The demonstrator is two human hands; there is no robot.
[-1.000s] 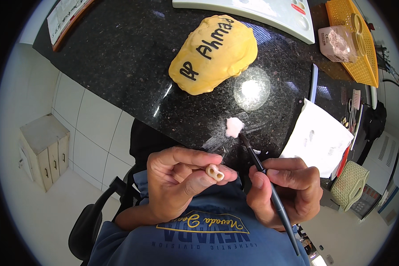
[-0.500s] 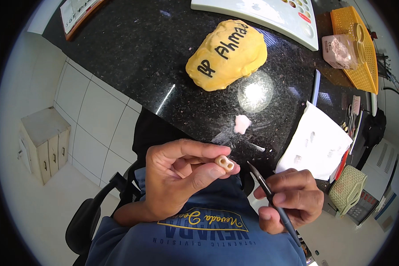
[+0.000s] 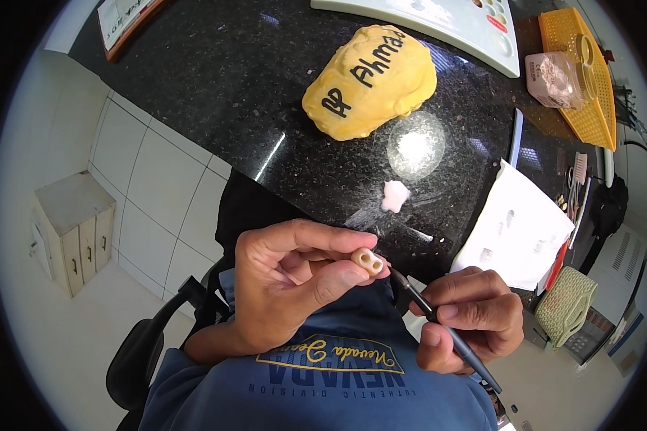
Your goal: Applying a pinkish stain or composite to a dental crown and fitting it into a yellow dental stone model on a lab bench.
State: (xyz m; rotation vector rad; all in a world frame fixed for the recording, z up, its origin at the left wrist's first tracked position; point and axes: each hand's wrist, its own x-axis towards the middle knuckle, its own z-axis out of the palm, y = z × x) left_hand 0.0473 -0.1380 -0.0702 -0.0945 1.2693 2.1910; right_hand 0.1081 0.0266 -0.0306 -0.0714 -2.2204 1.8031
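Observation:
A small tooth-coloured dental bridge with two round hollows is pinched between the thumb and fingertips of my left hand. Its hollows face up toward me. Like a pen, a slim dark brush with a pointed tip rests in the fingers of my right hand. The tip is close to the bridge's right side, by my left fingertips; whether it touches cannot be made out. Beyond both hands, a pale pink, star-shaped blob lies on the black speckled worktop, with white smears around it.
A yellow lump with black handwriting sits farther back, below a white palette with wells. On the right are smudged white paper, an orange basket, a clear pink container and a green woven basket.
My right hand has brought the brush leftward, so its tip is now nearer the bridge. My left hand still holds the bridge, almost unmoved. The view has shifted slightly.

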